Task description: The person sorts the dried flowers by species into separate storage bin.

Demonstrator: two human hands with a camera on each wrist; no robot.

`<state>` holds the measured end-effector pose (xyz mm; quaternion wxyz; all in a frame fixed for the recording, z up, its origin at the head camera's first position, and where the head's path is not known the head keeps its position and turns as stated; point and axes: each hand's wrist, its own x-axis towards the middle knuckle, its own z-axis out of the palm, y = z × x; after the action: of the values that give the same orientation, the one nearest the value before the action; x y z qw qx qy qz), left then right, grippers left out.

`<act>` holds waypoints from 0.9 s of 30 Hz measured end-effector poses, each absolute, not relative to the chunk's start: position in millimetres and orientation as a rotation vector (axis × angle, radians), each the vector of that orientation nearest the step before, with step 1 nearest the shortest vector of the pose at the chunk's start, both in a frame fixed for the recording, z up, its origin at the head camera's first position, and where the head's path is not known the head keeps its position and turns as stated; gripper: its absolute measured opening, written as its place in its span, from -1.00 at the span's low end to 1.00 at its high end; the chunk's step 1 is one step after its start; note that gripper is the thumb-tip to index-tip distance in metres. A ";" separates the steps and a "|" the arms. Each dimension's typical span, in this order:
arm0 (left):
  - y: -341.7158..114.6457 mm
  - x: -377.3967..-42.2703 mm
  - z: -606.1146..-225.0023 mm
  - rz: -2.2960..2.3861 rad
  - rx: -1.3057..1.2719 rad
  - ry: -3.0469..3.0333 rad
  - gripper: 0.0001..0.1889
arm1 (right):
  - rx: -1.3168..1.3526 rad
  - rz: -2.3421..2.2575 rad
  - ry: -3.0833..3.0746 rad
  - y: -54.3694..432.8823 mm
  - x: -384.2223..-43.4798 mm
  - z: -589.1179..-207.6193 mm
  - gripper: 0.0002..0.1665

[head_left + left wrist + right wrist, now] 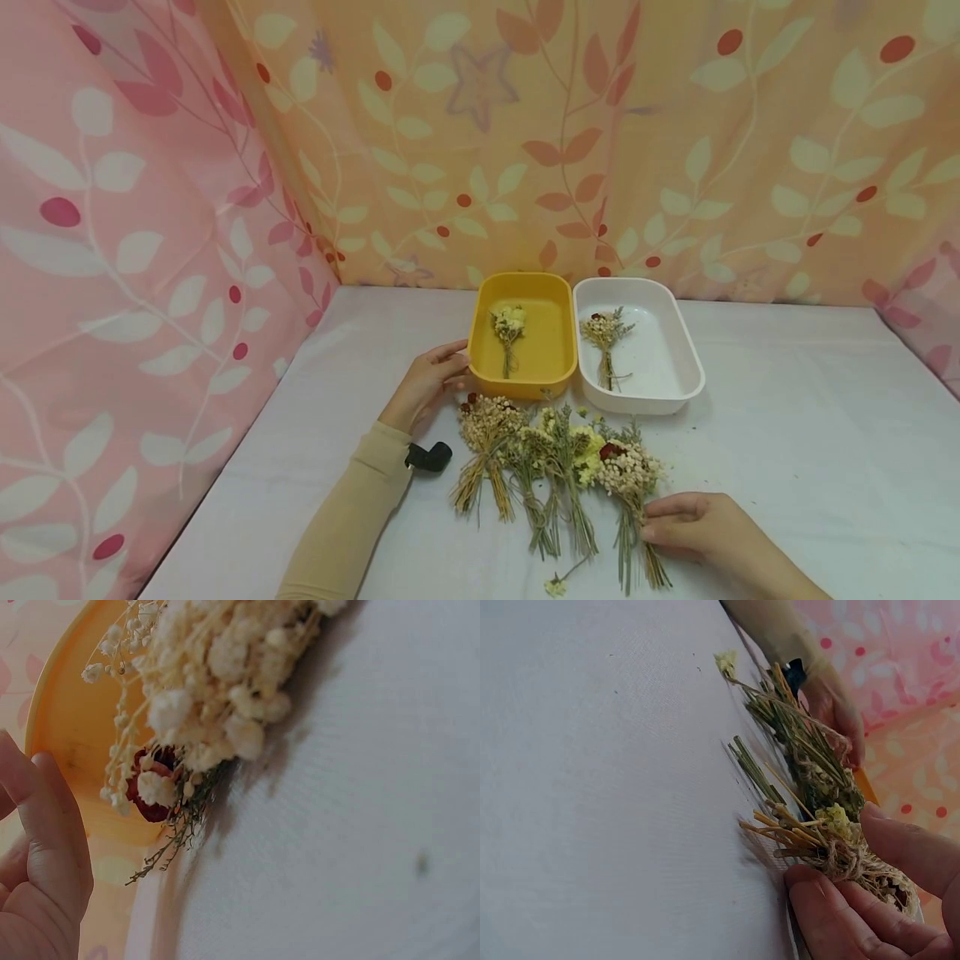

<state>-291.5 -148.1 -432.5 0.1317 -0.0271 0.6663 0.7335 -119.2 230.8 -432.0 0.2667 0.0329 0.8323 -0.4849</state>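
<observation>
My left hand (429, 382) is at the left wall of a yellow box (551, 346), its fairly straight fingers touching the side. The left wrist view shows those fingers (56, 817) by the box, near a dried bouquet of cream blooms (232, 690) with a dark red flower. With thumb and fingers, my right hand (708, 529) pinches the twine-tied stems of the rightmost dried flower bouquet (630, 475), seen closer in the right wrist view (847, 859). More bouquets (491, 425) lie in a row to its left, heads toward the boxes.
A white box (682, 367) stands against the yellow one, holding a small bouquet (604, 337). Another bouquet (509, 325) with pale yellow blooms lies inside the yellow box. One loose yellow sprig (557, 586) is near the front. Floral curtains (480, 150) hang behind the white-covered table (787, 417).
</observation>
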 end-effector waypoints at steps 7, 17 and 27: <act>-147.9 -291.2 -431.4 2.136 -0.077 1.937 -0.53 | 0.109 -1.534 2.078 230.3 -116.4 -439.5 -0.44; -147.9 -291.1 -432.1 2.123 -0.063 1.945 -0.52 | 0.108 -1.569 2.058 232.8 -115.7 -442.6 -0.52; -148.5 -290.5 -432.1 2.111 -0.066 1.953 -0.51 | 0.132 -1.476 2.160 232.8 -113.1 -429.8 -0.53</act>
<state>-290.5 -148.5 -432.1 0.1322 -0.0226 0.6730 0.7274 -113.1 232.8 -429.8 0.2582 0.0485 0.7967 -0.5443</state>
